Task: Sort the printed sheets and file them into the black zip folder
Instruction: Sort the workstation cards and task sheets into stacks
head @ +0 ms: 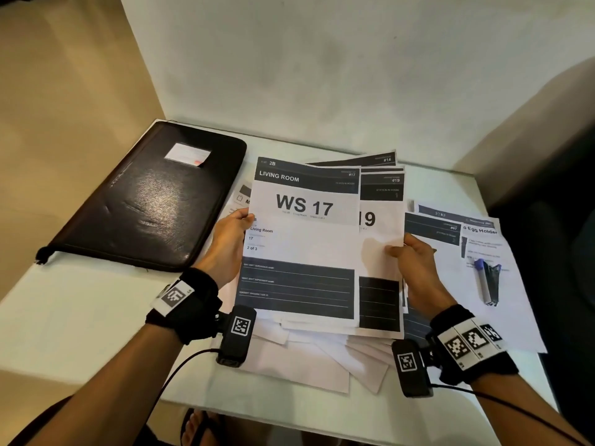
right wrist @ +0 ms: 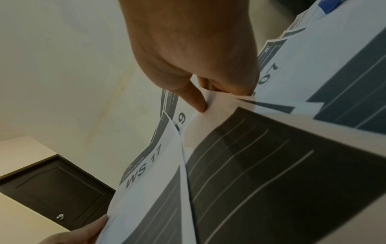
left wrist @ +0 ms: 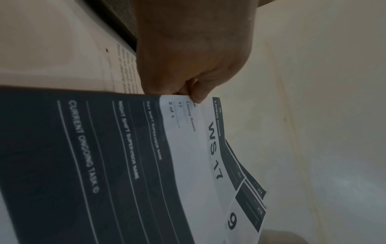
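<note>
both hands are up over the middle of the white table [head: 96, 317], holding a fanned bundle of printed sheets between them. the left hand [head: 229, 244] pinches the left edge of the front sheet, the ws 17 sheet [head: 302, 243], thumb on the printed face and fingers curled behind it; the left wrist view shows the same pinch at the paper's edge [left wrist: 188, 92]. the right hand [head: 415, 262] grips the right edge of the sheet behind it, the one showing a large 19 [head: 380, 233], thumb pressed on the front and fingers tucked behind; in the right wrist view the thumb [right wrist: 196, 100] lies flat on that page. a third sheet marked #14 [head: 370, 160] peeks out at about 1 o'clock from the bundle's top.

the black zip folder [head: 151, 201] lies flat and closed at roughly 10 o'clock from the bundle, near the wall, a small white label [head: 187, 153] on its cover. it sits just beside the papers, and i cannot tell if they touch.

more loose sheets [head: 309, 355] spread under the hands toward 6 o'clock. at 3 o'clock a sheet titled egg holder [head: 489, 252], with a picture of a blue-and-black object, lies flat on the table, partly over a sheet marked #07 [head: 431, 230].
</note>
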